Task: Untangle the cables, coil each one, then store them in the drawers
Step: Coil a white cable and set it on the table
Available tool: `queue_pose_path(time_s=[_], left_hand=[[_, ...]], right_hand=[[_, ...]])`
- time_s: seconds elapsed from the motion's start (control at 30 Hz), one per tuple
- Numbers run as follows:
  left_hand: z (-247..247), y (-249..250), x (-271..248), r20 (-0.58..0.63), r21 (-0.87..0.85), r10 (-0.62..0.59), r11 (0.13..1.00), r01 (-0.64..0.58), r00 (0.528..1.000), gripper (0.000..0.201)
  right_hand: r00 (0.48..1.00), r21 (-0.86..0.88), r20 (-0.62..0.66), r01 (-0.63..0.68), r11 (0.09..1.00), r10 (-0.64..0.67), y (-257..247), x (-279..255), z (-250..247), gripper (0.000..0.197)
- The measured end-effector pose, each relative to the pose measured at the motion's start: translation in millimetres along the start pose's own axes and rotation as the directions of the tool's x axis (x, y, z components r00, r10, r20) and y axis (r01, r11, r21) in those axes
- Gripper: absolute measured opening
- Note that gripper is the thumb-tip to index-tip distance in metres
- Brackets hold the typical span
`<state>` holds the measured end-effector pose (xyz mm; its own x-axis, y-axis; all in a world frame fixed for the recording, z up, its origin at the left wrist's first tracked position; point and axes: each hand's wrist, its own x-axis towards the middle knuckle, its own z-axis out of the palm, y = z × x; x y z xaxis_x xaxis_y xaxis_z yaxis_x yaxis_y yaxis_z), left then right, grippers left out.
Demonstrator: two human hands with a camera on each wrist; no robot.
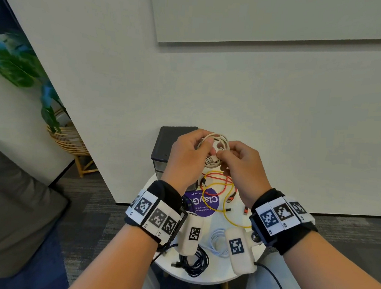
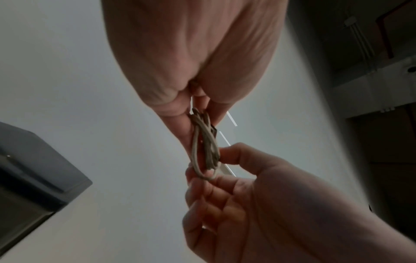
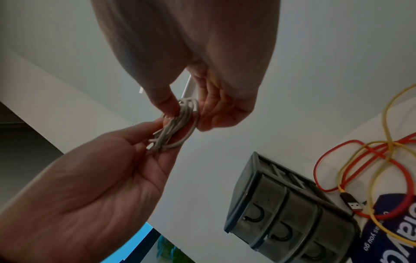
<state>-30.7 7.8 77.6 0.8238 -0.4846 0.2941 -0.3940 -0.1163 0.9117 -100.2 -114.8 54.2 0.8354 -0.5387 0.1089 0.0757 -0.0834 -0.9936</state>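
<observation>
round white table (image 1: 239,274) standing against a grey wall | black coil (image 1: 197,262) and pale blue coil (image 1: 218,241) lying at 6 o'clock | red cable (image 1: 218,179) and yellow cable (image 1: 229,216) tangling mid-table | left hand (image 1: 187,157) and right hand (image 1: 242,167) both pinching the white coil (image 1: 215,146) above them | drawers (image 1: 171,147) sitting at 11 o'clock

Head view: bright, even, diffuse indoor light; soft shadows only, a faint one under the wall panel (image 1: 282,20). Strong wide-angle bending at edges; plant (image 1: 18,66) at far left smeared, with blue colour fringing. Both wrist views: dimmer, greyish, noisy; palms backlit against the pale wall and shaded. Left wrist view: drawer unit (image 2: 33,178) at left blurred. Right wrist view: slightly sharper, straight lines curve near borders.
</observation>
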Motion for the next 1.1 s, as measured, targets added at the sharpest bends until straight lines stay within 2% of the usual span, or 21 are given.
queue_pose_path(time_s=[0.13, 0.23, 0.37, 0.5, 0.73, 0.97, 1.1], left_hand=[[3.2, -1.1, -3.5, 0.029, 0.096, 0.075, 0.992, -0.078, 0.997, 0.020], [-0.5, -2.0, -2.5, 0.060, 0.081, 0.069, 0.994, -0.074, 0.996, 0.019], [-7.1, -5.9, -2.3, 0.070, -0.088, 0.008, 0.996, -0.002, 0.998, 0.021], [-11.0, -9.8, -1.8, 0.097, -0.219, -0.068, 0.972, 0.088, 0.993, 0.023], [-18.4, -15.2, -7.1, 0.198, -0.346, -0.158, 0.912, 0.220, 0.967, 0.026], [-20.6, -21.6, -8.4, 0.256, -0.563, -0.212, 0.760, 0.324, 0.943, 0.038], [-21.1, -24.7, -8.9, 0.303, -0.627, -0.188, 0.699, 0.344, 0.934, 0.056]], right_hand=[[0.999, -0.065, 0.000, 0.047, 0.997, -0.047, 3.5, 4.5, -0.9, 0.013], [0.998, -0.001, 0.057, 0.018, 1.000, -0.018, 2.3, 4.4, -3.9, 0.017], [0.987, 0.166, 0.156, -0.068, 0.984, 0.042, 3.7, 6.6, -9.6, 0.006], [0.963, 0.259, 0.247, -0.175, 0.950, 0.111, 6.3, 9.3, -13.6, 0.021], [0.908, 0.376, 0.386, -0.313, 0.872, 0.159, 7.8, 6.1, -21.3, 0.024], [0.920, 0.321, 0.365, -0.265, 0.909, 0.140, 5.5, 7.4, -21.2, 0.016], [0.927, 0.326, 0.348, -0.257, 0.910, 0.138, 3.9, 9.5, -22.9, 0.017]])
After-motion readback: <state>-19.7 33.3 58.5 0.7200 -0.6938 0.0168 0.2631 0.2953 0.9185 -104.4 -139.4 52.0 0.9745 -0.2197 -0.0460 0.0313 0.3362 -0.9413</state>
